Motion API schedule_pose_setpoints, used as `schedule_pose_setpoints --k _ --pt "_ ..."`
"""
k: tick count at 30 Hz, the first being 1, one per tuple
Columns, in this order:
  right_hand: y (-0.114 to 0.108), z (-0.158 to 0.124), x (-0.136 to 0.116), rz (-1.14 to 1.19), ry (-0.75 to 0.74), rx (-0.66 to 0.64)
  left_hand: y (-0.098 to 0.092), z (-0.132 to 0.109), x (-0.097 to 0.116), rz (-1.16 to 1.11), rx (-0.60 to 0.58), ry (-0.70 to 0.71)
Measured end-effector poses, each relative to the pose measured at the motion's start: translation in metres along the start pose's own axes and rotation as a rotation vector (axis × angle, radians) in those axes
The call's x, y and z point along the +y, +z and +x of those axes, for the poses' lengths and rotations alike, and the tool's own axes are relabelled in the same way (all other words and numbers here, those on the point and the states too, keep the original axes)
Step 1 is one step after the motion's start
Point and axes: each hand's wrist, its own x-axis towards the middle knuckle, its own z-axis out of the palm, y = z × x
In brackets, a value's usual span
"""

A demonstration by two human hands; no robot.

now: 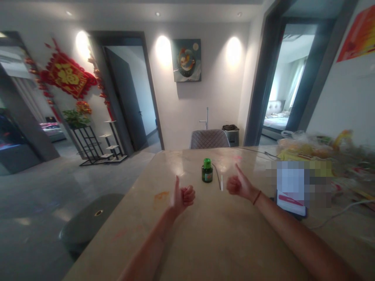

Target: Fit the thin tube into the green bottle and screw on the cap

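Note:
My left hand [183, 196] is held over the beige table [205, 242] in a fist with the thumb pointing up, and nothing is in it. My right hand [238, 184] makes the same thumbs-up, fingers curled, empty; a red cord circles its wrist. Between and just beyond the two hands stands a small dark green bottle [207, 171] with a bright green cap. A thin white stick [222, 182] lies on the table right of the bottle, next to a thin dark cord [217, 175].
A phone or tablet [291, 203] lies by my right forearm. Bags and clutter [316, 150] fill the table's right side. A grey chair [209, 139] stands at the far end, a round stool [90, 222] at the left. An orange smear [161, 195] marks the table.

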Motion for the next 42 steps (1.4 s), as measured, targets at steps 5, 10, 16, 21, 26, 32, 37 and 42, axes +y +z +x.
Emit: schedule_pose_setpoints --k 5,10,16,21,26,32,37,42 --pt "0.019 -0.021 0.018 0.517 0.267 -0.417 0.01 -0.009 -0.007 -0.225 -0.33 -0.308" --pt "0.03 -0.024 0.027 0.495 0.353 -0.419 0.012 -0.006 -0.014 -0.075 -0.198 -0.356" --pt "0.032 -0.003 0.001 0.025 0.173 -0.057 0.0 0.007 -0.011 0.344 0.628 0.109" --pt "0.028 0.053 -0.037 -0.634 -0.311 0.617 -0.015 0.01 -0.026 0.532 0.852 0.213" --pt "0.038 0.099 -0.043 -0.859 -0.362 0.724 -0.023 0.012 -0.036 0.662 0.757 0.252" --pt "0.053 0.093 -0.027 -1.038 -0.209 0.561 -0.019 0.009 -0.033 0.685 0.773 0.222" --pt "0.065 0.056 -0.043 -1.145 -0.287 0.411 -0.012 0.007 -0.031 0.757 0.733 0.227" --pt "0.088 0.022 -0.065 -1.34 -0.151 0.352 0.009 0.015 -0.035 0.61 0.582 0.335"
